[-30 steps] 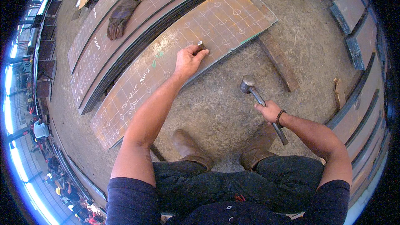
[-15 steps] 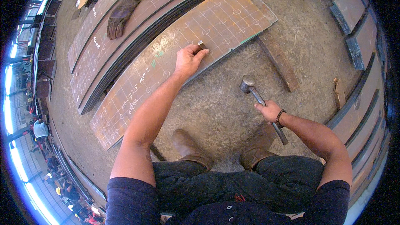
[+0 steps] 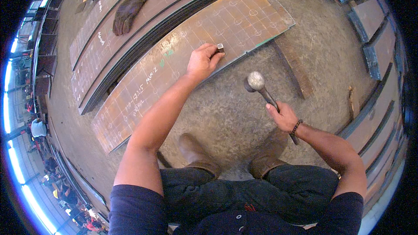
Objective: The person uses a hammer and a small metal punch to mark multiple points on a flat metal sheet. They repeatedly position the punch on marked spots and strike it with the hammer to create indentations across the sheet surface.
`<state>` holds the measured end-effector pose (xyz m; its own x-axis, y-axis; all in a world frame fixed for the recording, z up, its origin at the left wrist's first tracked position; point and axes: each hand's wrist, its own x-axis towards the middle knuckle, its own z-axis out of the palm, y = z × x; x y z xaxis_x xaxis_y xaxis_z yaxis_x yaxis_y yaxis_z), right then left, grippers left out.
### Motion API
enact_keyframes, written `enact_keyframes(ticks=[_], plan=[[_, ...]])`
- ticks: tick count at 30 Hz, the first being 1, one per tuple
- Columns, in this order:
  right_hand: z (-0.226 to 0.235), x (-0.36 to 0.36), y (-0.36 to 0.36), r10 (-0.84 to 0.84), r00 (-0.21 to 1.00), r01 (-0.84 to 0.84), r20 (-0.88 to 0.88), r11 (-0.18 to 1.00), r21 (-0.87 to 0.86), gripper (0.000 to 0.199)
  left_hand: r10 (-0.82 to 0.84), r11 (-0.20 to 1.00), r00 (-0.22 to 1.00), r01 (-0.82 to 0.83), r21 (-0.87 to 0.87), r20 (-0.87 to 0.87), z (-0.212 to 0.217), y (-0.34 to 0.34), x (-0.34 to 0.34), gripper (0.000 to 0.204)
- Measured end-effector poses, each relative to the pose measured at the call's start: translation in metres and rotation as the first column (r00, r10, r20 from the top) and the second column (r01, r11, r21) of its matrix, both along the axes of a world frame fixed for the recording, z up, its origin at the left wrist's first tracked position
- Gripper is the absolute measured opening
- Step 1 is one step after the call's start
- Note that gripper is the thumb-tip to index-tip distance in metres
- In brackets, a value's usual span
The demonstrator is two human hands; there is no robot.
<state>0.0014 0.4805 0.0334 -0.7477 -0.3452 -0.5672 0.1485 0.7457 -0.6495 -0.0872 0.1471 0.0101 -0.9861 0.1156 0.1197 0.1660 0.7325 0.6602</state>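
My left hand (image 3: pixel 203 63) is closed on a short metal punch (image 3: pixel 220 48), its square top end showing above the fingers. It holds the punch against the steel plate (image 3: pixel 183 39), near the plate's front edge. White grid lines, chalk circles and handwriting mark this rust-brown plate. Closed round the handle of a hammer (image 3: pixel 256 81), my right hand (image 3: pixel 285 117) is to the right of the plate, over the floor. The hammer's round metal head points away from me, and its handle end sticks out below the hand.
Behind the plate lies a stack of similar plates (image 3: pixel 93 65) with a dark work glove (image 3: pixel 129 11) on it. A flat steel bar (image 3: pixel 294 67) runs from under the plate. More steel plates (image 3: pixel 376 122) lie at right. People (image 3: pixel 65 193) are far left.
My left hand and the punch have shifted slightly right. The hammer has swung up, its head turned more toward me and the handle shortened in view.
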Motion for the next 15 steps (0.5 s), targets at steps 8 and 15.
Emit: enact_keyframes(ticks=[8,15], plan=[[0.09,-0.078,-0.064,-0.075,0.918,-0.125,-0.39,0.877,-0.464,0.05,-0.101,0.994,0.97,0.106,0.009,-0.22,-0.007,-0.001,0.001,0.02],[0.055,-0.098,-0.091,0.156,0.963,-0.153,-0.218,0.988,0.029,0.053,-0.093,0.996,0.99,0.093,-0.003,-0.103,0.0,-0.001,0.002,0.02]])
